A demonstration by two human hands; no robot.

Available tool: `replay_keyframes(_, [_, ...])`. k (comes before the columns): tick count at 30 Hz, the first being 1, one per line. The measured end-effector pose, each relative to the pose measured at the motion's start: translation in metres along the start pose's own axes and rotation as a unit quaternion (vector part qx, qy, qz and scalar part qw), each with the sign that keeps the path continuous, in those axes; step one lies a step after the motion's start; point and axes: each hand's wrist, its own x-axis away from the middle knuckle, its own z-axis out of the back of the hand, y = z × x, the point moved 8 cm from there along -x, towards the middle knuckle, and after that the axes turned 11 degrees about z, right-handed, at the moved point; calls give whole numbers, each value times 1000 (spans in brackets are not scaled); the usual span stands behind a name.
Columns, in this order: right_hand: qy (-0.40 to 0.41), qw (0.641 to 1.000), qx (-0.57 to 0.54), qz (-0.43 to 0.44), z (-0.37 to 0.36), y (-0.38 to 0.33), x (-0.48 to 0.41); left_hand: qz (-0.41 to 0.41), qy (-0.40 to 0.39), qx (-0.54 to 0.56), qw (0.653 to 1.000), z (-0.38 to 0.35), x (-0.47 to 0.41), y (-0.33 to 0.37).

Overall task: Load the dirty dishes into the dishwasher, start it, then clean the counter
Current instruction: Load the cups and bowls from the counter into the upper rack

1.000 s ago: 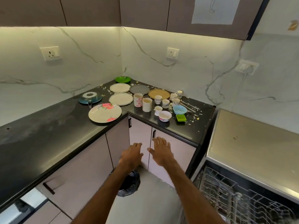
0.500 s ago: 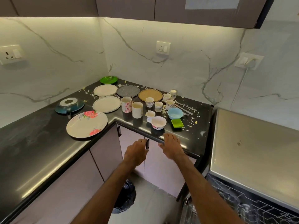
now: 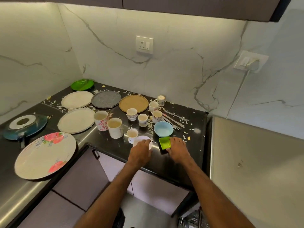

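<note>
My left hand curls over the white bowl near the bench front edge, hiding its near half. My right hand flanks the square green dish, covering its right edge; grip indiscernible. Cutlery behind lies far-left to near-right.

A home kitchen: a black L-shaped surface under wall cabinets, a marble-look backsplash with a socket, cupboard doors below, dirty plates and cups, and a steel dishwasher alongside.
</note>
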Motion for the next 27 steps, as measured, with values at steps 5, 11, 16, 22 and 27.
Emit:
replay_keyframes(5, [25,999,-28,15,-8,-14,-33,-29,-43,-100,994,-29,-30,-32])
replay_keyframes(11, [70,996,-52,34,-13,-40,-67,-97,-66,-163,980,-52,-44,-49])
replay_keyframes(16, [85,990,-62,93,-20,-61,-78,-141,-42,-146,978,-53,-53,-45])
replay_keyframes(22, [244,910,-330,-49,-6,-38,-58,-97,-1,61,993,-26,-58,-42])
replay_keyframes(27, [225,864,-451,-11,-3,-48,-40,72,-106,492,861,-3,-75,-35])
